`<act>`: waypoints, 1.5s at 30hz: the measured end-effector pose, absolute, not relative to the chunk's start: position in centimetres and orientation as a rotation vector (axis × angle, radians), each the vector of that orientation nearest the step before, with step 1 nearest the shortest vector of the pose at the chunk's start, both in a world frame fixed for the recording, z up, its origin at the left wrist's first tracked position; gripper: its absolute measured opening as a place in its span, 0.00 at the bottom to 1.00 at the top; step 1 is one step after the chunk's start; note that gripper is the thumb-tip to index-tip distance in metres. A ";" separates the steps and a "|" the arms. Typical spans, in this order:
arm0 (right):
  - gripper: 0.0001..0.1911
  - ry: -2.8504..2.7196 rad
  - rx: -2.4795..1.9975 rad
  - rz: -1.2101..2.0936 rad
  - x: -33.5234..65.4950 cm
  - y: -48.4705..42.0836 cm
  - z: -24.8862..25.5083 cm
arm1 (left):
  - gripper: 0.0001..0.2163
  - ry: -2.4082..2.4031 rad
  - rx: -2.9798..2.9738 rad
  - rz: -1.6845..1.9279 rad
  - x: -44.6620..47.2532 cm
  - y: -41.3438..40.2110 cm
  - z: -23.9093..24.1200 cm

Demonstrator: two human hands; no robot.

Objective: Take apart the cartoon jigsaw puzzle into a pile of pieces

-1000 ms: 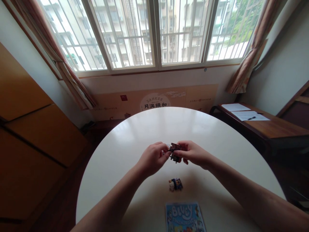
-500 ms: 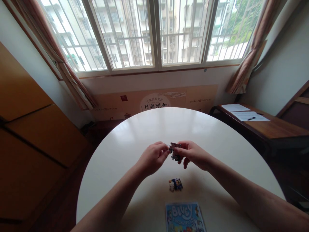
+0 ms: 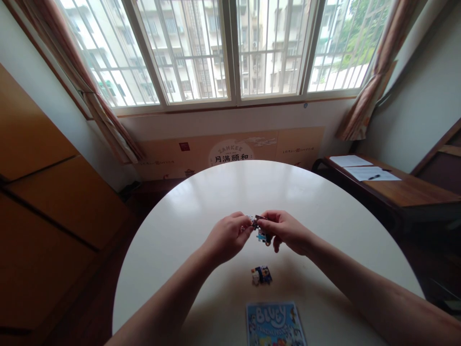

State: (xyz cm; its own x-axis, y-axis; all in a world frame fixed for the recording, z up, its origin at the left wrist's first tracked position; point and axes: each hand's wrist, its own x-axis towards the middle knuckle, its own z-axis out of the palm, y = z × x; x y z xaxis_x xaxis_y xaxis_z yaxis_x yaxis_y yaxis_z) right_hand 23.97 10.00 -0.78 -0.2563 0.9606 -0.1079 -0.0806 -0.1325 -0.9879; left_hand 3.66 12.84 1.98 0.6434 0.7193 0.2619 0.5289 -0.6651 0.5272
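Note:
Above the middle of the white round table, my left hand and my right hand meet fingertip to fingertip. Small jigsaw puzzle pieces with knobbed edges are pinched in my right fingers, one part dark and one part light blue. My left thumb and index finger are closed on a pale puzzle piece beside them; the fingers hide much of it. Whether the two hands' pieces are joined I cannot tell. Nearer to me, a few joined or overlapping puzzle pieces in orange, white and dark blue lie on the table.
A blue picture sheet marked "BLUEY" lies at the near edge of the white table. To the right stands a wooden desk with papers and a pen. A barred window and curtains are behind.
My right hand has turned the puzzle pieces slightly, so a light blue part now shows below its fingers. My left hand stays nearly in place. The pieces on the table have not moved.

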 end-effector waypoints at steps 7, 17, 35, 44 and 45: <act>0.22 -1.289 -1.008 1.427 23.8 9.9 -0.7 | 0.11 0.971 2.161 0.636 3.8 13.4 1.8; 0.20 -1.366 -0.977 1.342 23.9 9.9 -0.9 | 0.14 0.930 1.772 0.518 4.0 13.2 2.5; 0.22 -1.316 -1.031 1.203 24.8 10.1 0.2 | 0.14 1.362 2.101 0.591 2.0 16.5 1.2; 0.21 -1.351 -1.007 1.211 24.6 9.9 0.3 | 0.12 1.547 2.197 0.486 1.4 17.1 1.0; 0.21 -1.354 -1.006 1.214 24.6 10.0 0.3 | 0.11 1.573 2.213 0.502 1.3 17.1 1.1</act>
State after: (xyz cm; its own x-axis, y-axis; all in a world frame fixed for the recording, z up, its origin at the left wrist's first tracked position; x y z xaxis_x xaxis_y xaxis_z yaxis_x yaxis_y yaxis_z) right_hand 24.57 9.95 0.33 -0.1374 0.9792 0.1491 -0.0416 0.1447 -0.9886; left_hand 1.35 17.07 1.12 0.3106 0.9480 0.0691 0.8130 -0.3026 0.4975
